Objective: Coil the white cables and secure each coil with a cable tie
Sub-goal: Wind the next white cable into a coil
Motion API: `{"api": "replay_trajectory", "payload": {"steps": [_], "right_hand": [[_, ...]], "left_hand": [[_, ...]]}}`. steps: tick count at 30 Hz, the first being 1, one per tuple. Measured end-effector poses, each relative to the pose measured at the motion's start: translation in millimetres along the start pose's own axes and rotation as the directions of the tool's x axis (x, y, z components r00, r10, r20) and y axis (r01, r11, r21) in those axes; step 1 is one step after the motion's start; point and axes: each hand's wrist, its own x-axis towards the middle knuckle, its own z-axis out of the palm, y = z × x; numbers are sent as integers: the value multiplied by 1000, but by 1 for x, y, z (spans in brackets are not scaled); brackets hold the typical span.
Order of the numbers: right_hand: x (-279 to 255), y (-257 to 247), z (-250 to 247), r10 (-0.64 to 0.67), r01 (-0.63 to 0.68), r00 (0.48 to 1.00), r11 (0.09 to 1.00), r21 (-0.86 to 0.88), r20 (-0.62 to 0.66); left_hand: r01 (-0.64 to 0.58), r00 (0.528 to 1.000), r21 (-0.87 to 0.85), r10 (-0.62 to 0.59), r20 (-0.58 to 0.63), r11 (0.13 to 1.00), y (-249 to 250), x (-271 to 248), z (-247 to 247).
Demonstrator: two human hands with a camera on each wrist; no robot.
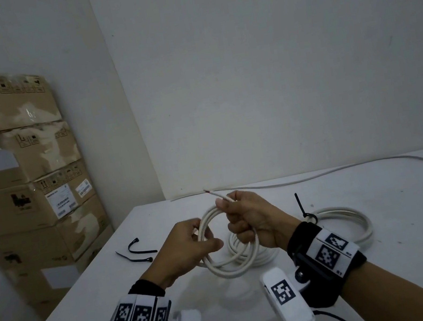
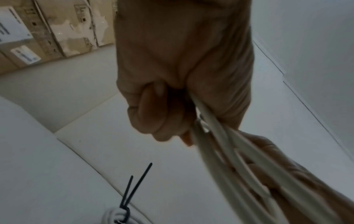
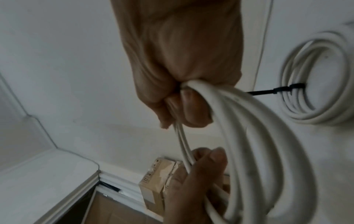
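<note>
While the round coil of stiff white cable [image 1: 228, 245] is held up off the white desk [image 1: 391, 256] between both hands, the step in hand looks like finishing the last turn and readying the bundle for a tie. The right hand [image 1: 249, 221] is curled into a fist round the coil's right side, and its thumb and forefinger pinch the bare-tipped free end of the cable [image 1: 217, 194], which pokes up and away to the left. The left hand [image 1: 188, 245] pinches the turns on the opposite side, thumb in front and fingers behind — the coil hangs between the two, its lower arc below both palms.

To do this well, I judge the free end should be laid along the other turns and tucked in, not left sticking out; the turns should be kept flat and the same size, since stiff cable tends to spring open. One hand must then take the whole bundle alone so the other can fetch a tie.

Two loose black plastic cable ties [image 1: 137, 251] lie on the desk just left of the left hand. A second white coil, already bound with a black tie [image 1: 340, 222], lies beyond the right wrist.
</note>
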Motion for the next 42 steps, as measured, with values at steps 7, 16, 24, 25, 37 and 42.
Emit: {"api": "replay_trajectory", "payload": {"steps": [7,16,24,25,37,42], "right_hand": [[5,0,7,-198,225,970,951,212,-142],[11,-5,5,-280,368,917,867,335,-283],[19,-1,2,-167,216,968,932,290,-186],[18,1,3,-127,160,982,954,254,-142],[10,-4,-1,-96,88,995,972,216,23],[10,6,7,-237,224,971,952,-207,-38]], "left_hand": [[66,914,-506,-255,-315,860,-3,3,18],[65,835,-920,-526,-162,387,-9,-5,20],[10,902,-845,-369,-223,535,-1,-4,22],[32,913,-789,-340,-227,613,0,-2,21],[21,963,-763,-219,-158,646,0,-8,15],[-15,958,-733,-201,-206,680,6,-5,13]]}}
